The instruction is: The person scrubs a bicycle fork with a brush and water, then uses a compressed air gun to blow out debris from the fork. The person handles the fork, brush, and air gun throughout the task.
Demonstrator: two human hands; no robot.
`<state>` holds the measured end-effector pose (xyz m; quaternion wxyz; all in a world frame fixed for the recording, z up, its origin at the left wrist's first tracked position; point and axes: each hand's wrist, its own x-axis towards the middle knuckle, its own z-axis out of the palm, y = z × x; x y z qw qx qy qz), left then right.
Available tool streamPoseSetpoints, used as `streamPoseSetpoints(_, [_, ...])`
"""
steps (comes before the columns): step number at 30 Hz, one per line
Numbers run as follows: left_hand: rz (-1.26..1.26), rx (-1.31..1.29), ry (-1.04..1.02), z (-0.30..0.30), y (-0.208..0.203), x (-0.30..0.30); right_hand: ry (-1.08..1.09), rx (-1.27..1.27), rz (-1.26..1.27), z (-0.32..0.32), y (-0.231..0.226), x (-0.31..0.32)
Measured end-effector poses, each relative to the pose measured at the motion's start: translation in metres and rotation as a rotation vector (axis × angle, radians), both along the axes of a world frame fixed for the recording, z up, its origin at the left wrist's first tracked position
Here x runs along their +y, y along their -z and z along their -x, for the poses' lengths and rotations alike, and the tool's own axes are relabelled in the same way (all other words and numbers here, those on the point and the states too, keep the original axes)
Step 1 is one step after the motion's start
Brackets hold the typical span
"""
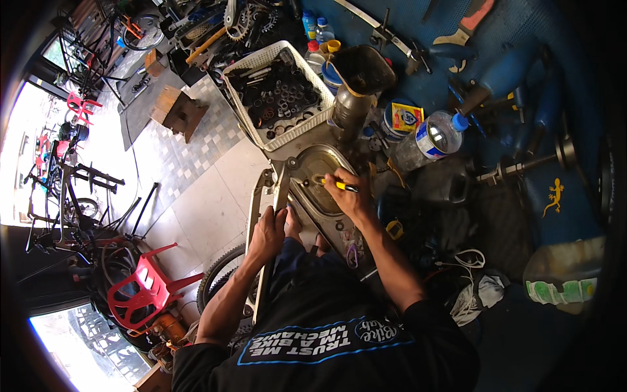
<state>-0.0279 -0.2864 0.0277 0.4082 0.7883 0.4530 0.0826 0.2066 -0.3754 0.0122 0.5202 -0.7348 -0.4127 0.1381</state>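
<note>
My left hand [266, 234] is closed around a pale metal bicycle frame part [280, 186], which has two long arms and stands between me and the basin. My right hand [348, 195] grips a slim tool with a yellow-and-black handle [349, 188]. The tool's working end points left over a shallow metal basin [334, 208], close to the upper end of the frame part. Its tip is too small to make out, so I cannot tell its exact kind or whether it touches anything.
Beyond the basin sits a white plastic basket [282, 145] of small metal parts. A cut-open dark container [353, 108] and a clear bottle with a blue cap [439, 136] stand right of it. A bicycle wheel [212, 277] and a red plastic chair [147, 284] are at left.
</note>
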Motion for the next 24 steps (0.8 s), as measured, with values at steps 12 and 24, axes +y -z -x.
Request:
streamPoseSetpoints(12, [-0.046,-0.026,0.034,-0.005,-0.017,-0.008,0.048,-0.179,-0.009,0.006,-0.015,0.007])
streamPoseSetpoints(24, [-0.09,-0.09,0.084,0.011,0.027,-0.012,0.041,-0.032,0.018,0.021,-0.019,0.001])
